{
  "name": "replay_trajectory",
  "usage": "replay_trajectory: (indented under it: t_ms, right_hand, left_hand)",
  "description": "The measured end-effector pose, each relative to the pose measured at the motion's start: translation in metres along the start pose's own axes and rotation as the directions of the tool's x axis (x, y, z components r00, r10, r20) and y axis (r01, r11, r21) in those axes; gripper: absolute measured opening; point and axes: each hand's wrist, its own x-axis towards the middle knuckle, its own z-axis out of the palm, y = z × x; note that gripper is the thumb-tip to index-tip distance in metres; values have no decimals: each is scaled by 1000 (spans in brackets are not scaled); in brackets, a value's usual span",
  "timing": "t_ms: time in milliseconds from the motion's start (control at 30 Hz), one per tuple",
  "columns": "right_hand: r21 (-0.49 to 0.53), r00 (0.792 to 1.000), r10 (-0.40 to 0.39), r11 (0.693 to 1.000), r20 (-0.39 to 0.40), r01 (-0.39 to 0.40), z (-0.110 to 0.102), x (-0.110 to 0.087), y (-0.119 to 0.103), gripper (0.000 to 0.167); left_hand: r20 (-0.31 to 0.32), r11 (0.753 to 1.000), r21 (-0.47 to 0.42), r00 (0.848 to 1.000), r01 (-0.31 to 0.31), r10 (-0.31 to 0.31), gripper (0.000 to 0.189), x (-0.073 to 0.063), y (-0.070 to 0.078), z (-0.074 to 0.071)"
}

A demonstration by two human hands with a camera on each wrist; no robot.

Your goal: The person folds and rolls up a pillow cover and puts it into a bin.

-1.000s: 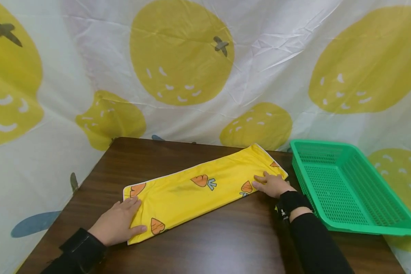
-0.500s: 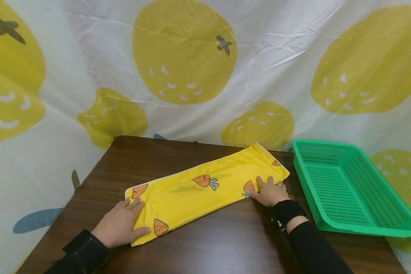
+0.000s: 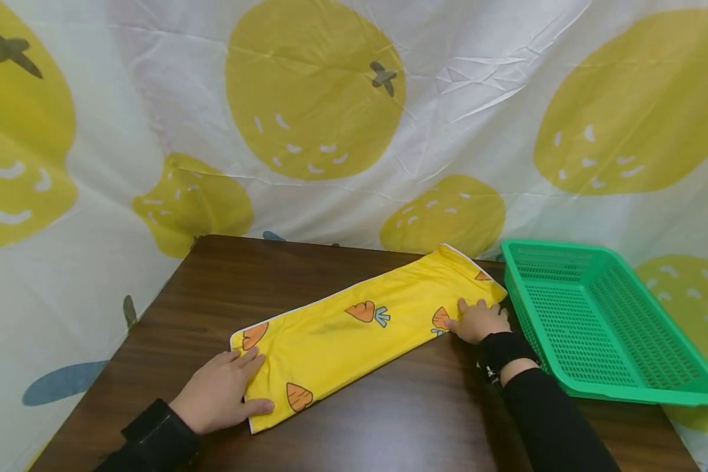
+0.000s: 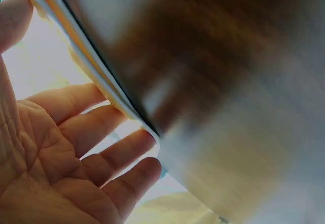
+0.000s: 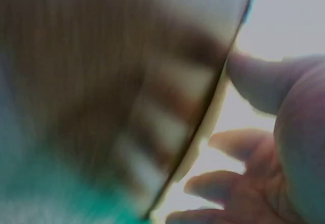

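A yellow folded cloth with printed carrots and white piping lies slantwise on the dark wooden table. On its near left end rests my left hand, fingers spread and thumb at the lower edge. My right hand touches the cloth's right end with fingers spread. From the left wrist, my left palm shows with extended fingertips against the cloth's edge. The right wrist view has my right hand's fingers along the edge too, with nothing curled round it.
A green plastic basket with perforated sides stands on the right of the table, just beyond my right hand. Behind and to the left hangs a white curtain printed with yellow lemons.
The cloth's left end has slid right and slightly nearer, with my left hand on it. Its right end shifted a little right. My right hand moved inward, then back right. The basket stayed put.
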Motion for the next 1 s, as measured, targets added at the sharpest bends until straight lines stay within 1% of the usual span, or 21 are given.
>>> replay_trajectory:
  t_ms: [67, 100, 133, 167, 200, 267, 300, 333, 400, 433, 600, 633, 700, 767, 800, 833, 867, 900, 933, 967, 1000]
  right_hand:
    - [-13, 994, -75, 997, -81, 74, 6, -7, -13, 63]
    - [-20, 986, -132, 991, -105, 131, 10, -11, -21, 59]
    - [-20, 975, -196, 981, -107, 195, 13, -14, -28, 57]
    - [-11, 962, -258, 966, -90, 258, 16, -17, -34, 56]
    - [-13, 946, -315, 949, -75, 315, 23, -15, -37, 55]
    - [31, 926, -378, 925, -9, 378, 26, -18, -43, 57]
    - [50, 922, -387, 921, 20, 386, 28, -18, -43, 59]
    - [65, 923, -383, 923, 41, 380, 28, -19, -43, 60]
    - [78, 926, -372, 927, 60, 367, 27, -19, -39, 61]
    - [98, 930, -358, 932, 80, 350, 21, -23, -39, 60]
    - [102, 935, -334, 941, 118, 324, 14, -25, -30, 57]
    - [95, 935, -335, 941, 115, 325, 13, -25, -29, 57]
    - [68, 936, -347, 937, 66, 342, 14, -27, -31, 56]
    - [35, 925, -378, 925, -24, 379, 18, -32, -40, 55]
    - [13, 912, -404, 914, -79, 406, 21, -37, -48, 55]
    - [-11, 885, -445, 894, -138, 448, 23, -43, -58, 54]
    - [-35, 850, -492, 868, -189, 495, 26, -51, -71, 53]
    - [-57, 807, -548, 833, -218, 550, 28, -59, -85, 52]
    - [-86, 749, -616, 783, -243, 616, 30, -68, -100, 49]
    - [-113, 688, -682, 726, -248, 679, 33, -77, -115, 47]
    - [-147, 615, -752, 654, -239, 742, 35, -85, -130, 44]
  left_hand:
    - [2, 1000, -1, 1000, 8, -8, 84, 0, -2, -1]
    - [1, 1000, -2, 1000, 10, -10, 80, 0, -3, -1]
    - [3, 1000, -1, 1000, 13, -13, 76, -1, -4, -1]
    - [5, 1000, 0, 1000, 12, -12, 72, -1, -4, -1]
    - [3, 1000, 2, 1000, 4, -4, 68, 0, -5, -1]
    - [-11, 1000, 8, 1000, -15, 16, 63, 0, -5, 0]
    - [-21, 1000, 8, 999, -26, 26, 60, 0, -4, 0]
    - [-32, 999, 11, 999, -42, 43, 57, 0, -4, 0]
    - [-51, 997, 16, 996, -73, 73, 52, 0, -3, 2]
    - [-56, 996, 16, 995, -87, 88, 50, -1, -2, 2]
    - [-70, 987, 16, 985, -159, 160, 47, -3, 3, 3]
    - [-76, 985, 16, 982, -172, 173, 48, -4, 3, 3]
    - [-87, 981, 18, 977, -192, 193, 50, -5, 3, 3]
    - [-91, 980, 12, 975, -201, 201, 51, -6, 2, 2]
    - [-91, 980, 11, 976, -199, 199, 52, -6, 1, 2]
    - [-93, 979, 12, 975, -201, 202, 53, -7, 0, 1]
    - [-94, 979, 13, 975, -203, 203, 53, -7, -1, 1]
    - [-97, 979, 14, 974, -205, 205, 54, -7, -2, 0]
    - [-98, 978, 16, 974, -206, 206, 54, -6, -2, 0]
    - [-100, 978, 18, 973, -206, 207, 54, -6, -3, -1]
    - [-104, 978, 17, 973, -208, 208, 54, -6, -4, -1]
